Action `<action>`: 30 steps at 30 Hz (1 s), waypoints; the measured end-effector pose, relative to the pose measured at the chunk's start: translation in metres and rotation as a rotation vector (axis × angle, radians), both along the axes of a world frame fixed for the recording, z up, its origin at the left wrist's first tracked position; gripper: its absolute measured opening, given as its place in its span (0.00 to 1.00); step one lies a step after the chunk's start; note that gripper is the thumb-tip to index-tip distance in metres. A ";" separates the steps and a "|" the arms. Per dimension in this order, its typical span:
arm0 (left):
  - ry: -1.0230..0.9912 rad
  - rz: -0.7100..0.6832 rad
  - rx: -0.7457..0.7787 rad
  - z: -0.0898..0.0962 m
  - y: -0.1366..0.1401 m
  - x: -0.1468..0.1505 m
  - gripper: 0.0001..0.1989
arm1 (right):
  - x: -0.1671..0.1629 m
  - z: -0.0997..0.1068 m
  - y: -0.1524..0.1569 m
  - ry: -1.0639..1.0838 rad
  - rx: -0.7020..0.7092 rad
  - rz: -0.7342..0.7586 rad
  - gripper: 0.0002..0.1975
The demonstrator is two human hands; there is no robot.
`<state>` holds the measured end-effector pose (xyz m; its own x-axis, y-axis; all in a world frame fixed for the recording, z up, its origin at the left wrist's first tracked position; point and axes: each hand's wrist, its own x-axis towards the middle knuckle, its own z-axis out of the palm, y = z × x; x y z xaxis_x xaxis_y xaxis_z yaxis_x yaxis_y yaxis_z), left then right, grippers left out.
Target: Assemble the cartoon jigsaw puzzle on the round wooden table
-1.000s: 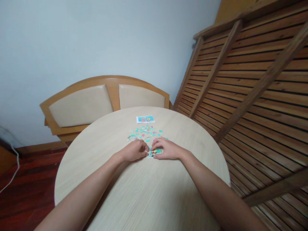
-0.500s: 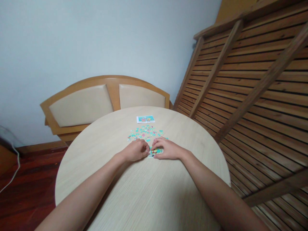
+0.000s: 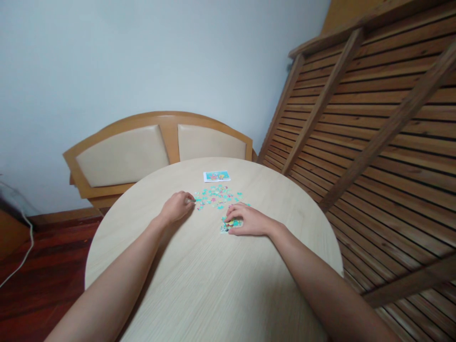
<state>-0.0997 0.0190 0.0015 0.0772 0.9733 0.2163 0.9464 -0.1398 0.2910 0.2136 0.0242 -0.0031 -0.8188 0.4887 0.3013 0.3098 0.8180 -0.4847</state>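
My left hand (image 3: pixel 178 206) is at the left edge of the loose jigsaw puzzle pieces (image 3: pixel 214 194), its thumb and fingers pinched together. Whatever lies between those fingertips is too small to make out. Nearer to me, my right hand (image 3: pixel 249 220) rests on a small joined section of jigsaw puzzle (image 3: pixel 224 228). Its thumb is at the near side of that section and its curved fingers lie over the far side, hiding part of it. Yellow, teal and white show on the joined part. The loose pieces are mostly teal, with some pink.
Behind the pieces lies a picture card (image 3: pixel 217 176) with a teal cartoon scene. Everything sits on a round pale wooden table (image 3: pixel 199 285). A padded headboard (image 3: pixel 121 156) stands beyond it, and a slatted wooden frame (image 3: pixel 356 142) leans on the right.
My left hand has moved left and away from me, from the joined puzzle section to the loose pieces' left edge. My right hand has stayed on the joined section.
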 end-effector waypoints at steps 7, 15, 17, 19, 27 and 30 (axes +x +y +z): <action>-0.032 0.038 -0.050 -0.001 0.001 -0.002 0.14 | 0.000 -0.001 0.000 0.012 -0.010 0.006 0.15; -0.040 -0.006 -0.046 -0.005 0.004 -0.006 0.13 | -0.001 0.004 -0.002 0.009 -0.010 0.009 0.15; -0.037 -0.031 -0.038 -0.006 0.005 -0.007 0.13 | -0.001 0.004 -0.003 0.006 -0.012 0.006 0.15; -0.021 -0.076 -0.008 -0.007 0.005 -0.006 0.15 | -0.001 0.004 -0.002 0.004 -0.014 0.005 0.15; 0.136 -0.201 0.093 -0.006 -0.005 0.022 0.17 | -0.001 0.003 -0.002 0.010 -0.009 0.010 0.15; 0.167 -0.216 0.119 -0.004 -0.010 0.031 0.16 | -0.001 0.001 -0.001 0.006 -0.007 0.008 0.15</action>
<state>-0.0689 0.0085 -0.0022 0.3236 0.8992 0.2945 0.9246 -0.3665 0.1033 0.2127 0.0235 -0.0021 -0.8210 0.4840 0.3028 0.3003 0.8172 -0.4918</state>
